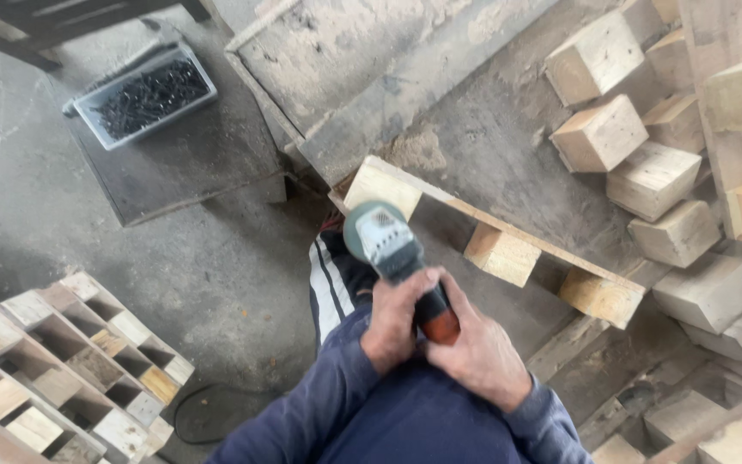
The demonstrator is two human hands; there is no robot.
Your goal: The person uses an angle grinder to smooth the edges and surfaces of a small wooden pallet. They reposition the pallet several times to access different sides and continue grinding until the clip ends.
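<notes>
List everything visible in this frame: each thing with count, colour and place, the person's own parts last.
Angle grinder: one, grey head, black and orange body, centre, held in both hands.
Pallet runner: one, pale wood, board with three blocks, centre right, beside the grinder's head.
Wooden blocks: a loose pile, pale wood, right side.
Tray of screws: one, grey tray, dark screws, upper left.
Stacked pallets: one stack, weathered wood, lower left.
Cable: one, black, on the floor at bottom.
Left hand: on the grinder body.
Right hand: at the orange end.
Sleeves: two, dark blue.
</notes>
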